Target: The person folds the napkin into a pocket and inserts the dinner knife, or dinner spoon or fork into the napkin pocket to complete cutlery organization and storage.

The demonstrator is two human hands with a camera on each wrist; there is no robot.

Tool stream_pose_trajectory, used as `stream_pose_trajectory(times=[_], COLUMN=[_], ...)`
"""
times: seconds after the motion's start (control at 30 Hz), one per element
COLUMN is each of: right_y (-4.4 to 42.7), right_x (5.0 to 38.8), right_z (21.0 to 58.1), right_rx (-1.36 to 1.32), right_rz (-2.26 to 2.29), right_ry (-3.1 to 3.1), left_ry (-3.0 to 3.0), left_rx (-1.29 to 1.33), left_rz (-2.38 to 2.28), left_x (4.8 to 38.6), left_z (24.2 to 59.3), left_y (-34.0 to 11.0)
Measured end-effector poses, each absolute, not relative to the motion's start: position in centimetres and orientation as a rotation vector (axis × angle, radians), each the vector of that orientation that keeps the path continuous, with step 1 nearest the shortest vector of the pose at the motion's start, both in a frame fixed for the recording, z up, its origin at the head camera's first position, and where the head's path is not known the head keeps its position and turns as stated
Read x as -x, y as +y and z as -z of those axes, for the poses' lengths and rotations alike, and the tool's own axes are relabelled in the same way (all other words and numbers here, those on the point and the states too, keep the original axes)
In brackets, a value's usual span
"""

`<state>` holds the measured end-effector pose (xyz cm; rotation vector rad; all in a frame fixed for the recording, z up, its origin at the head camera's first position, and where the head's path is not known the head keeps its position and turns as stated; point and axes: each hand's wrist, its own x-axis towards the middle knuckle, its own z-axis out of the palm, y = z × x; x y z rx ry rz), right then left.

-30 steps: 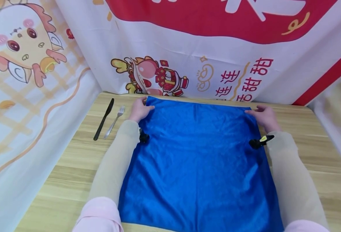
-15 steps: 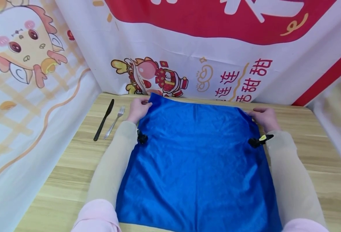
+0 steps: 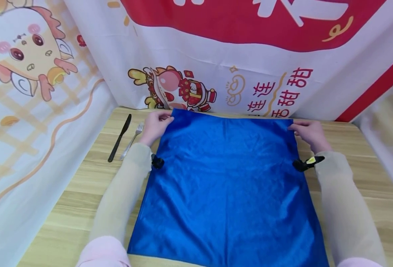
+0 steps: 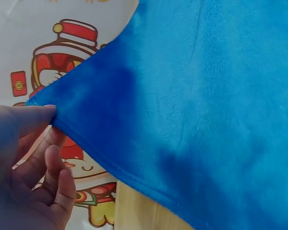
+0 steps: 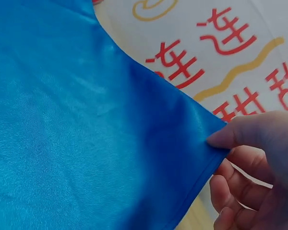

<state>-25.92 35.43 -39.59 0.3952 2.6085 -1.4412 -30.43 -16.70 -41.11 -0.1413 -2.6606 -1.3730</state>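
Observation:
A shiny blue cloth (image 3: 226, 185) lies spread over the wooden table, with a crease down its middle. At its far left corner my left hand (image 3: 155, 126) pinches the fabric between thumb and fingers. My right hand (image 3: 310, 133) pinches the far right corner in the same way. In the left wrist view the cloth (image 4: 206, 96) rises off the table toward the left hand (image 4: 33, 163). The right wrist view has the right thumb on top of the cloth (image 5: 77, 124), close to its corner, the right hand's (image 5: 259, 163) other fingers curling below.
Left of the cloth, a black knife (image 3: 119, 138) and a silver fork (image 3: 132, 141) lie side by side on the table (image 3: 79, 189). A printed white and red curtain (image 3: 236, 59) hangs behind the table's far edge, and another (image 3: 32, 111) hangs at the left.
The right hand has taken hold of the far right corner, which was folded down half a second ago and now stretches outward. The left hand gripped its corner and shifted slightly left.

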Motion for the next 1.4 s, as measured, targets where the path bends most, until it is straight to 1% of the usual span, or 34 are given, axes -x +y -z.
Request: stream_pose_trajectory(times=[0.23,0.43,0.77,0.93,1.1,1.27,1.4], right_y=[35.5,36.0,37.3,38.0,38.7,38.7,38.3], right_x=[24.7,23.8,21.3,19.9,18.5,17.8,17.8], right_z=[38.2,38.1,38.6,39.2,39.5,39.3,38.9], right_rx=[-0.308,-0.242,-0.218,-0.187,-0.142,-0.168,-0.242], right_rz=[1.414,1.607,1.766,1.738,1.727,1.681,1.977], right_ry=[2.648,2.570,2.386,2.415,2.448,2.480,2.327], left_ry=[-2.644,-2.674,-2.774,-2.775,-2.760,-2.718,-2.641], left_rx=[0.162,0.132,0.345,0.349,0.345,0.349,0.331], left_rz=[1.489,1.571,1.491,1.538,1.609,1.612,1.619], left_x=[28.8,27.3,24.5,23.3,22.8,22.7,23.0], left_z=[40.8,40.8,41.4,41.8,42.0,41.7,41.0], left_y=[-18.1,-19.2,-20.1,-20.6,-21.0,-21.2,-20.8])
